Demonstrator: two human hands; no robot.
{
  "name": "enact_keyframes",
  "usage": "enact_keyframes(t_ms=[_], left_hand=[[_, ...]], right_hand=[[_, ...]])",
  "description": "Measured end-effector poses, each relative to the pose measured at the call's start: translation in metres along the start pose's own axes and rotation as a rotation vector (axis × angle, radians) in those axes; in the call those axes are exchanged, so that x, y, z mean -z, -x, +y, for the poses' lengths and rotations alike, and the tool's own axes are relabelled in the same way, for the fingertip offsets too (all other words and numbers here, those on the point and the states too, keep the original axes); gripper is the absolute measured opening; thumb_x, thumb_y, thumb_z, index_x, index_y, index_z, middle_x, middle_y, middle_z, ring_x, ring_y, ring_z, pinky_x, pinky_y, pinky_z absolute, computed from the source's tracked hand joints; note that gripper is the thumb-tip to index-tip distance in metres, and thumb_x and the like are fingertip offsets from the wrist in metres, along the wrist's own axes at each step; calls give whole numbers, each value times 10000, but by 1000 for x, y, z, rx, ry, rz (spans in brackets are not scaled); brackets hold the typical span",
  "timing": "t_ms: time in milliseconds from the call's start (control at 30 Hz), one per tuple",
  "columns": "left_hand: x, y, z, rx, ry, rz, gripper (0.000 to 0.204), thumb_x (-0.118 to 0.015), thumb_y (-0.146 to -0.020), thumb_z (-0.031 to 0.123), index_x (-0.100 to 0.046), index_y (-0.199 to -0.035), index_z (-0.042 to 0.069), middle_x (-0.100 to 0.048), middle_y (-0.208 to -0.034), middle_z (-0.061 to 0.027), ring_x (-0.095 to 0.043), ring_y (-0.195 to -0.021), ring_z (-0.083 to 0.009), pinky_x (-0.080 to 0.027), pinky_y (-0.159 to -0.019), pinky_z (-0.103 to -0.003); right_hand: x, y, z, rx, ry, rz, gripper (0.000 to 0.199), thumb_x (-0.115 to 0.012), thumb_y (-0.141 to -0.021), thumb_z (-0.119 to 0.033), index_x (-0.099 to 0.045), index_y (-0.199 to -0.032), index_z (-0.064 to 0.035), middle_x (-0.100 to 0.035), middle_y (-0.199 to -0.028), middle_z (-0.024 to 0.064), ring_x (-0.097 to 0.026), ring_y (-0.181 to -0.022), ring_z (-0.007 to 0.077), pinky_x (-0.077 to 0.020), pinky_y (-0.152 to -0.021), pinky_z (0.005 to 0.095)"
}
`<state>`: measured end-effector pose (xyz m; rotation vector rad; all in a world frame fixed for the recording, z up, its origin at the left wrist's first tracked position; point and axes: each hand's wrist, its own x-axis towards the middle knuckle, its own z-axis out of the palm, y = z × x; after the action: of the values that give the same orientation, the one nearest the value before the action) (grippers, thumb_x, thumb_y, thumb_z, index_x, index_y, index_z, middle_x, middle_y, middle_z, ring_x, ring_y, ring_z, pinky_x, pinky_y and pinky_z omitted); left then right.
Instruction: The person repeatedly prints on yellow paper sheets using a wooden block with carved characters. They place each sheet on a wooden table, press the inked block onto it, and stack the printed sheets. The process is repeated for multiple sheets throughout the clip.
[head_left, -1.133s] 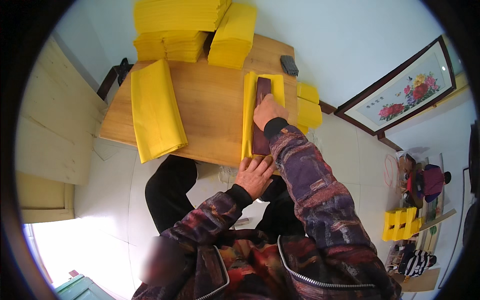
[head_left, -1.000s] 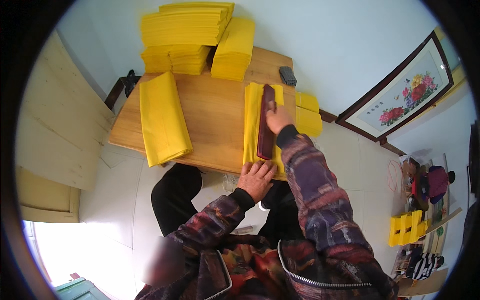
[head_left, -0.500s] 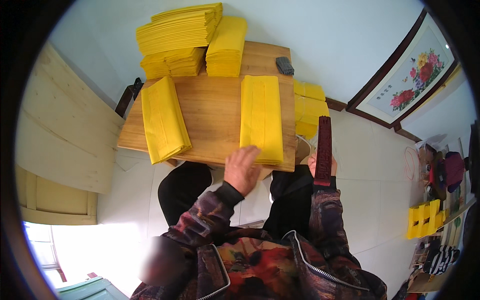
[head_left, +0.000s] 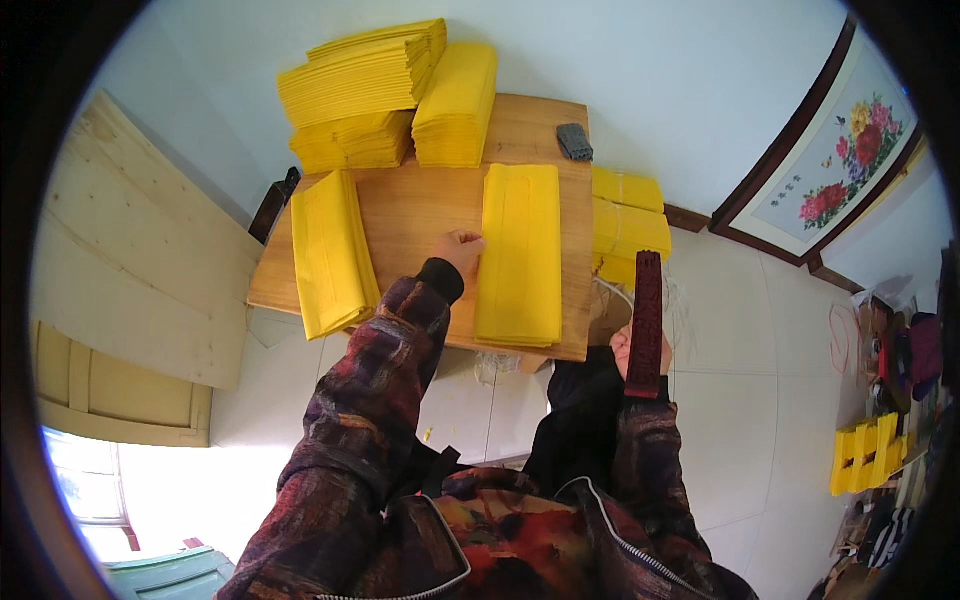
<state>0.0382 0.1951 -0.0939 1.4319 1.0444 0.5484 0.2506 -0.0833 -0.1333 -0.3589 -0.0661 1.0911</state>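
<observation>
My left hand [head_left: 459, 250] is at the left edge of the right-hand stack of folded yellow paper [head_left: 521, 262], its fingers pinched together against the sheets' side. How much of the paper they grip is hard to make out. My right hand [head_left: 621, 350], off the table's right edge, is closed round a long dark red block [head_left: 646, 318] with carved relief on its face. The block stands lengthwise and hides most of the fingers. A second folded yellow paper stack [head_left: 331, 255] lies slightly slanted on the left of the wooden table [head_left: 415, 205].
Taller piles of yellow paper [head_left: 353, 85] stand at the table's back left, beside another pile [head_left: 455, 105]. A small dark grey piece [head_left: 574, 142] lies at the back right corner. Tied yellow bundles [head_left: 630, 225] sit beyond the right edge. A framed flower picture [head_left: 835, 165] leans at the wall.
My left hand has moved forward and left, from the front of the right-hand paper stack to its left edge, and its fingers have closed. My right hand still holds the carved block.
</observation>
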Motion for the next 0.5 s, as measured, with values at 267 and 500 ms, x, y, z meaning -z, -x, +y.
enact_keyframes(t_ms=[267, 500], left_hand=[[-12, -2, 14, -80, -126, 93, 153, -641, -734, 98, -531, -771, -2, -559, -680, -74, -535, -622, -174, -444, -564, -305], [-22, -11, 9, -153, -249, 163, 177, -566, -773, 19, -522, -936, -35, -588, -793, -79, -572, -710, -167, -464, -635, -272]], right_hand=[[-14, 6, 2, 17, 134, 115, 184, -474, -851, -244, -546, -889, -79, -457, -654, 14, -411, -602, 140, -357, -614, 284], [-3, 3, 1, -28, 49, -25, 300, -455, -907, -321, -534, -1002, -48, -541, -730, 71, -501, -618, 199, -416, -590, 326]])
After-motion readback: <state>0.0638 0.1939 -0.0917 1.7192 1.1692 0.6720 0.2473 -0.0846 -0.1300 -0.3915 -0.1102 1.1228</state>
